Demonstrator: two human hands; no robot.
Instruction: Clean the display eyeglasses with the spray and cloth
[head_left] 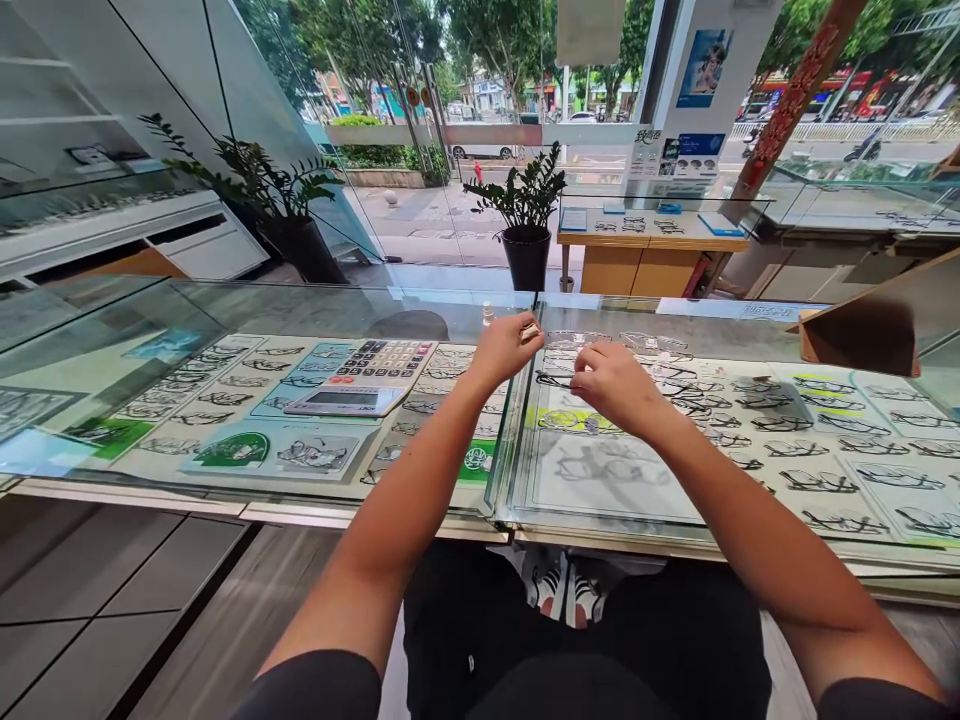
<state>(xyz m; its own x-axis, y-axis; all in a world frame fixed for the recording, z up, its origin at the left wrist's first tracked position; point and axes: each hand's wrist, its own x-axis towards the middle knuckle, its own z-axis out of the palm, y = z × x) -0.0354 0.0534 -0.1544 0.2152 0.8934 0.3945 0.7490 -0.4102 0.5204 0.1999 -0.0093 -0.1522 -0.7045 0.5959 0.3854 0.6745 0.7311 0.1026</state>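
Observation:
My left hand (506, 348) is closed above the seam of the glass display counter (517, 440). A small beige piece (529, 331) shows between its fingertips; I cannot tell its kind. To the right, my right hand (619, 388) is pinched over the counter. A thin dark piece (553, 380) lies at its fingertips, and whether it is held or lies beneath the glass is unclear. Clear-framed eyeglasses (652, 345) are just beyond this hand. Nearer me, another pair of eyeglasses (574, 420) is by a yellow strip.
A large calculator (364, 376) rests on the left part of the counter. Several rows of eyeglasses (814, 482) fill the case. Behind my left hand stands a small white bottle (487, 313). A brown angled stand (859, 340) is at right; a potted plant (526, 255) stands beyond.

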